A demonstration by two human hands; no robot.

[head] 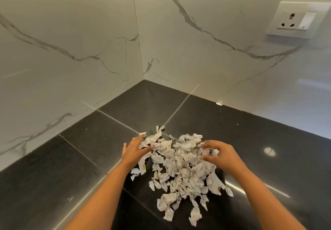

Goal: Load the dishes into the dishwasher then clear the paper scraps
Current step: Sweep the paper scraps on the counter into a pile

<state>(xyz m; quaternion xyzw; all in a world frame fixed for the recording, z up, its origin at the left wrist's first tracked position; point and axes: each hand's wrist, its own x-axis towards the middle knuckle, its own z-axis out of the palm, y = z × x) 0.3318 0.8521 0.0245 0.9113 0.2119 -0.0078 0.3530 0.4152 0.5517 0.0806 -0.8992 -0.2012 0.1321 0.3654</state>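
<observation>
A heap of torn, crumpled white paper scraps (180,168) lies on the black stone counter (250,140). My left hand (133,151) rests flat at the heap's left edge, fingers spread and touching the outer scraps. At the heap's right edge my right hand (218,155) is cupped, its fingers curled over a few scraps. No dishes or dishwasher are in view.
White marble-look walls (89,50) meet in a corner behind the counter. A white socket and switch plate (295,21) sits on the right wall. Loose scraps trail toward the near side of the heap.
</observation>
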